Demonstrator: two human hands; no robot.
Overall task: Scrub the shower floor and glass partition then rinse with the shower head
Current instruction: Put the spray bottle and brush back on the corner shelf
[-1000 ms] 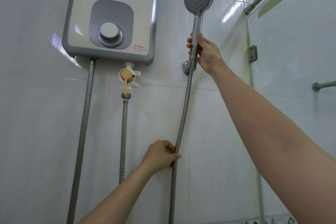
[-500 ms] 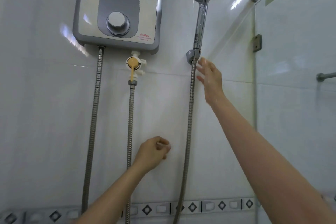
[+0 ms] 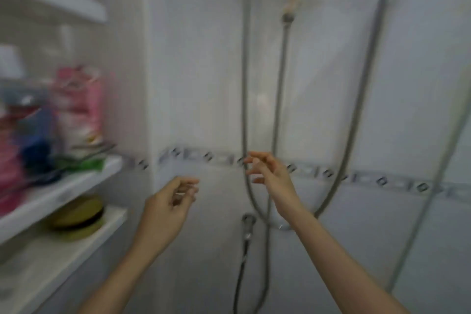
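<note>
Chrome shower hose hangs looped on the tiled wall, its head out of frame. Your left hand and right hand hover spread, empty; pause until steady before grabbing anything.

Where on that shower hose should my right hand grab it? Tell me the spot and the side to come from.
Take the shower hose on its straight hanging run, above where it curves into the loop. Bring the right hand in from the front, grip wrapped around it: there it hangs free of the other hoses, slim and round.

Heavy motion blur, soft dim daylight
</note>
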